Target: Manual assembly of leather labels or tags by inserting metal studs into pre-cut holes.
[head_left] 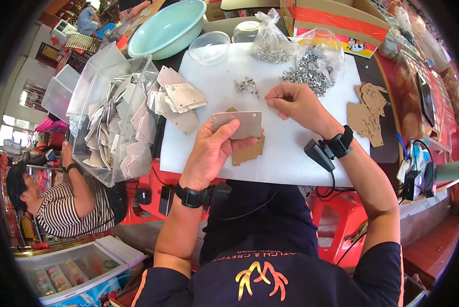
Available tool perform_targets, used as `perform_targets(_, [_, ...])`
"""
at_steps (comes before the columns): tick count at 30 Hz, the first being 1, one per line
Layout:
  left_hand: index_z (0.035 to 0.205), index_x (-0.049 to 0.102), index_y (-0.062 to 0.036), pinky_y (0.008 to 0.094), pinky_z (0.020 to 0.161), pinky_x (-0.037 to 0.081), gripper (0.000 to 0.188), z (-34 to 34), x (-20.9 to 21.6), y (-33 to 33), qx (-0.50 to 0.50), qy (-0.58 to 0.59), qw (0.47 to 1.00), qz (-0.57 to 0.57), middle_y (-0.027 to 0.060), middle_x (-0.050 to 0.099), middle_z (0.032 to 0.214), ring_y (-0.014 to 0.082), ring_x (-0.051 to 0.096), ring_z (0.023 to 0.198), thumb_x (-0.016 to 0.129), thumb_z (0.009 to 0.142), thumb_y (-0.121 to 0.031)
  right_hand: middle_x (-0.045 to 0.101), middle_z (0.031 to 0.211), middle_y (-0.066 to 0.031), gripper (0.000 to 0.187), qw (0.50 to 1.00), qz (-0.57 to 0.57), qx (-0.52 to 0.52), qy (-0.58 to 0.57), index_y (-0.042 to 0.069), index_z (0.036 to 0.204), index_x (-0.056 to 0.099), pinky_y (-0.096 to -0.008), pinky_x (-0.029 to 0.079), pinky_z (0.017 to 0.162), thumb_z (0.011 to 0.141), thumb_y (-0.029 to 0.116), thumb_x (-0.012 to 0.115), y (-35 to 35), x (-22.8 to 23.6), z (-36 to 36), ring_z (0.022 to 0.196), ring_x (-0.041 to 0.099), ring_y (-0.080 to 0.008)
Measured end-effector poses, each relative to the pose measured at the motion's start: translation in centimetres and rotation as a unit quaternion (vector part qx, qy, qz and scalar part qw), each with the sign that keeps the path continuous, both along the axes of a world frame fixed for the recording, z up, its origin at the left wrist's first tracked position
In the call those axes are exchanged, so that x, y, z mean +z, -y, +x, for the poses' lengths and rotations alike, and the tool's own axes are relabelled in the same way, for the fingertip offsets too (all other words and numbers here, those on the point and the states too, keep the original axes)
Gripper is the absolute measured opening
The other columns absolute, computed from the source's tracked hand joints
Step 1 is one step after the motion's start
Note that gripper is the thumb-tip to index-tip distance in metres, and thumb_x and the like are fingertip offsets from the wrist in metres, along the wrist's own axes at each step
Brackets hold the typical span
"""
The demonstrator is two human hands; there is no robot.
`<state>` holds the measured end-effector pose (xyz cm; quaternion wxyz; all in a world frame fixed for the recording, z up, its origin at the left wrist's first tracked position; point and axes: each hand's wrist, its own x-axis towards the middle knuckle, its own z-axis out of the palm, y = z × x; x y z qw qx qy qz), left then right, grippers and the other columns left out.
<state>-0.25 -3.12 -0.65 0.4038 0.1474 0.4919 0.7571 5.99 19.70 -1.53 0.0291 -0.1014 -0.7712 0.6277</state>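
A: Position of the grey card (246, 126)?
B: Gripped by the left hand (213, 147), thumb on its face, over the white board (296, 161).
A: Right hand (297, 105)?
B: At 2 o'clock from the card, fingers bent, thumb and index finger close together. Cannot tell whether they pinch anything.
A: Surroundings, same reference?
B: Small metal pieces (247, 85) at 12 o'clock; larger metal heap (306, 77) at 2; pale cards (180, 97) at 10; brown cards (246, 153) at 6.
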Motion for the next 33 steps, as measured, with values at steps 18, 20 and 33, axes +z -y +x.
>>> perform_targets(18, [0.125,0.050,0.0025,0.0401,0.083,0.059,0.031,1.3,-0.7,7.2,0.140,-0.032,0.988,0.055,0.0187,0.062,0.117,0.0345,0.065,0.105,0.050,0.100,-0.016,0.059,0.102,-0.0140,0.040,0.888,0.443,0.100,-0.074,0.007,0.104,0.060,-0.0413,0.052,0.071,0.078,0.033,0.075,7.4,0.8,2.4,0.083,0.064,-0.0330])
perform_targets(20, [0.126,0.048,0.0017,0.0390,0.081,0.060,0.031,1.5,-1.0,7.4,0.145,-0.023,0.988,0.049,0.0188,0.062,0.117,0.0342,0.066,0.104,0.050,0.100,-0.016,0.058,0.104,-0.0140,0.040,0.893,0.430,0.091,-0.102,0.006,0.104,0.059,-0.0412,0.051,0.071,0.078,0.032,0.076,7.6,0.6,2.5,0.083,0.064,-0.0333])
perform_targets(33, [0.142,0.035,-0.0046,0.0376,0.075,0.061,0.046,2.3,-0.6,7.5,0.110,0.008,0.990,0.093,0.0195,0.057,0.127,0.0393,0.064,0.107,0.045,0.102,-0.024,0.060,0.072,0.0018,0.016,0.992,-0.054,0.059,0.094,0.001,0.099,0.060,-0.0198,0.044,0.056,0.091,0.013,0.067,6.2,4.6,3.6,0.061,0.054,-0.0043])
